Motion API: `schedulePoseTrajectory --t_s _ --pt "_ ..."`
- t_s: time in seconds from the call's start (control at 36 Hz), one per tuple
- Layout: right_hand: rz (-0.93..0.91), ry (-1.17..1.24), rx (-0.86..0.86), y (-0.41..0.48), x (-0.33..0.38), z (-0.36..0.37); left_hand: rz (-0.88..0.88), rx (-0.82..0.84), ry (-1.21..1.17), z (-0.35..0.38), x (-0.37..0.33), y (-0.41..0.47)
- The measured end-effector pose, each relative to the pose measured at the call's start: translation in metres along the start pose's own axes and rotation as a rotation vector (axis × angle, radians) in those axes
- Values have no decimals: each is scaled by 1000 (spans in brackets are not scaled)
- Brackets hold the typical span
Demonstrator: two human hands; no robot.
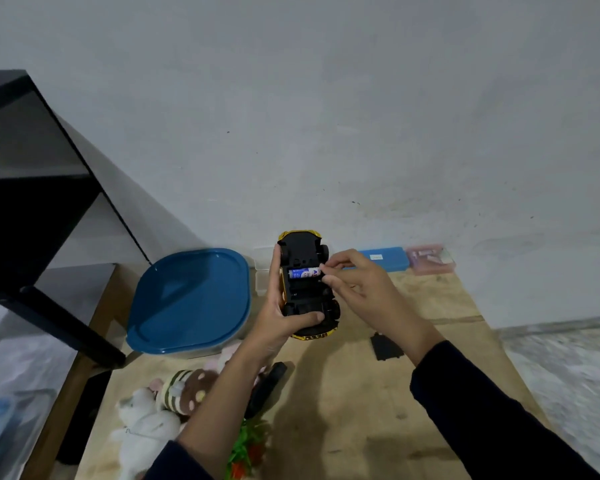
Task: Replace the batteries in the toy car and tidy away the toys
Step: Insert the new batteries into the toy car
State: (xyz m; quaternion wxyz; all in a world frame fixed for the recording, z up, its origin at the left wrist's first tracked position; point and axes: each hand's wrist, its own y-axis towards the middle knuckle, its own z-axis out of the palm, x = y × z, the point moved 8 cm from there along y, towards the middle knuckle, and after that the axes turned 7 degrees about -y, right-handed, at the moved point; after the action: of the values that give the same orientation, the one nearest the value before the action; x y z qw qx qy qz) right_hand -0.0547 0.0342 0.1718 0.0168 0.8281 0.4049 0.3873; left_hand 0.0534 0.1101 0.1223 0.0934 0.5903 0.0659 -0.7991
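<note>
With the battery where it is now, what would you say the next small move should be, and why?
Probably, if it is going in, press the battery's right end down until it sits flat in the car. The left hand holds the car underside up, the right hand pinches that end, and the black cover lies on the table, not yet refitted.
</note>
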Motion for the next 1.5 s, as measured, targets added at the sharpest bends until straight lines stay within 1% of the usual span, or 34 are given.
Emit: schedulePoseTrajectory --t_s 0.11,0.17,0.22,0.31,0.36,0.44,0.53,0.64,0.78,0.86,0.94,1.03,1.08,1.19,1.25,1.33,1.42,1.5 --pt "129 101 -90 6 -49 -11 -21 -51 -7 -11 15 16" --pt "205 62 -82 7 -84 -11 -39 -83 -12 -19 24 22" --pt "290 -32 -15 8 -123 -4 -54 -118 -3 -27 32 26" --pt "373 -241 182 8 -174 17 -63 -166 8 -35 44 32" --pt "386 -345 285 9 -197 30 -73 -193 18 -39 52 35" --pt "371 -440 403 14 -216 47 -91 -240 11 -44 63 36" --pt "346 -514 468 18 -225 55 -121 -262 19 -43 73 36" --pt "285 -592 494 22 -231 62 -147 -271 27 -42 82 38" --pt "237 -625 511 22 -241 69 -145 -277 10 -30 83 42" --pt "283 -605 494 16 -248 66 -134 -272 18 -22 81 42" --pt "360 -399 341 18 -237 51 -130 -256 19 -13 79 41" --pt "355 -116 179 26 -206 32 -119 -238 22 -6 72 42" --pt "313 59 117 33 -174 19 -104 -223 32 -1 65 43" --pt "126 218 -2 45 -102 -11 -76 -179 49 11 46 46" --pt "34 252 -28 47 -71 -21 -63 -144 60 19 37 47" --pt "-70 239 3 43 -39 -23 -49 -103 66 27 25 46" --pt "-164 144 18 36 -18 -21 -30 -61 66 34 14 41" --pt "-210 80 -34 29 -4 -25 -22 -25 70 37 7 36"
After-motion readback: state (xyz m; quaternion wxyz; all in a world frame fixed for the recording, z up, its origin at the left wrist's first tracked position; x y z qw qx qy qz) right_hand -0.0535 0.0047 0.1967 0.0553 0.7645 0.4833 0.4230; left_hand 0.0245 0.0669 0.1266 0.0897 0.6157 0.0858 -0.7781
